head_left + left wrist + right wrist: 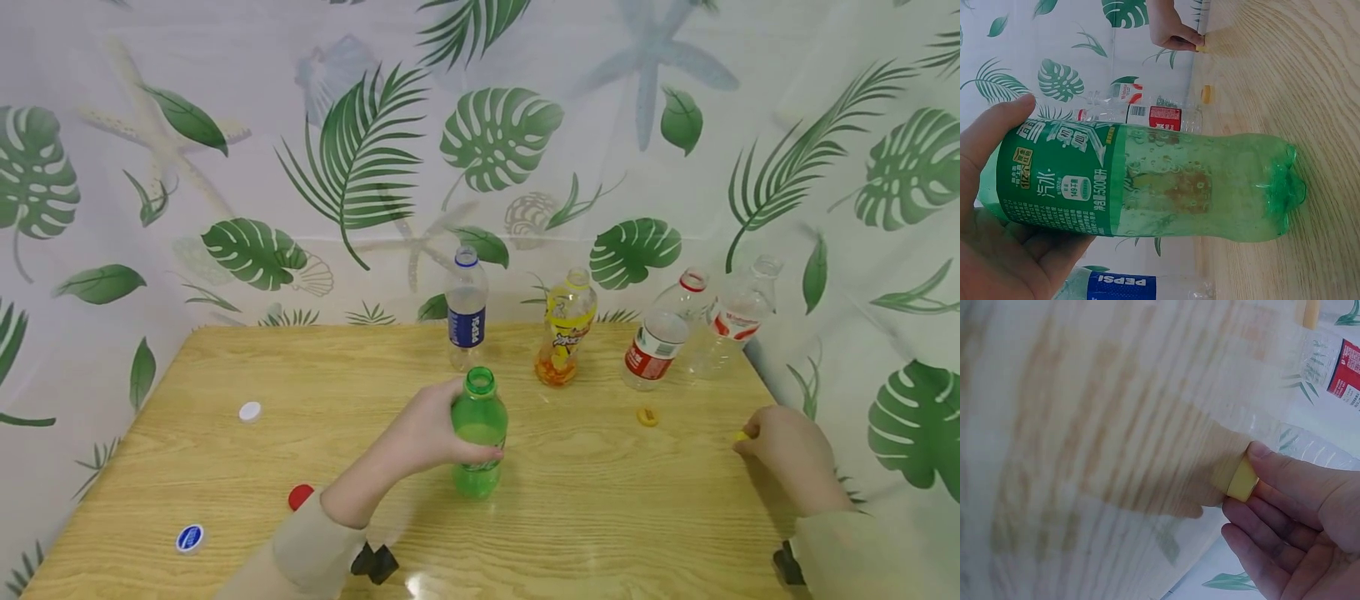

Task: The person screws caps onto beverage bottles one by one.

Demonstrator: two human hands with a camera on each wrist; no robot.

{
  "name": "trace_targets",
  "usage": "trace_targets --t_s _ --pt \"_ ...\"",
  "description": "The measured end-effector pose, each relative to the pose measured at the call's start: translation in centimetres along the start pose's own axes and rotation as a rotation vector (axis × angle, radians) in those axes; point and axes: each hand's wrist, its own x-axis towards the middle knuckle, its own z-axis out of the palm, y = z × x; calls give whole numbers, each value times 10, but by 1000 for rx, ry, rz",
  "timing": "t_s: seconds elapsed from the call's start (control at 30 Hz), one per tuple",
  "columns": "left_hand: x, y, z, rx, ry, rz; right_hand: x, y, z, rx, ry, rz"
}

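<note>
The upright, uncapped green bottle (pixel 480 412) is near the middle of the wooden table (pixel 600 521), its body wrapped by the curled left hand (pixel 426 425). At three o'clock from it, the right hand (pixel 791 454) pinches a yellow cap (pixel 1244 480); the Pepsi bottle (pixel 467 327) stands at twelve o'clock, a red cap (pixel 301 497) lies at nine.

Beige sleeves (pixel 311 546), plain, loose at cuffs; small black angular block (pixel 375 563) beside each cuff; hands (pixel 429 429) bare.

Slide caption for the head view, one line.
Left hand grips an uncapped green bottle while the right hand pinches a yellow cap; four more bottles stand behind.
</note>
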Motion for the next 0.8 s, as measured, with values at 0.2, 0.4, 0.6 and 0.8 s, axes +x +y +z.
trace_targets --t_s 0.2,0.4,0.6,0.8 --pt "1 -2 1 8 0 4 -4 -4 -2 2 12 -3" --pt "0 -4 2 13 15 14 -4 -7 0 -7 34 -26" --pt "0 -4 3 8 23 15 -3 -7 2 -12 20 1" --pt "-1 -5 4 -1 33 3 -4 -14 0 -25 7 30"
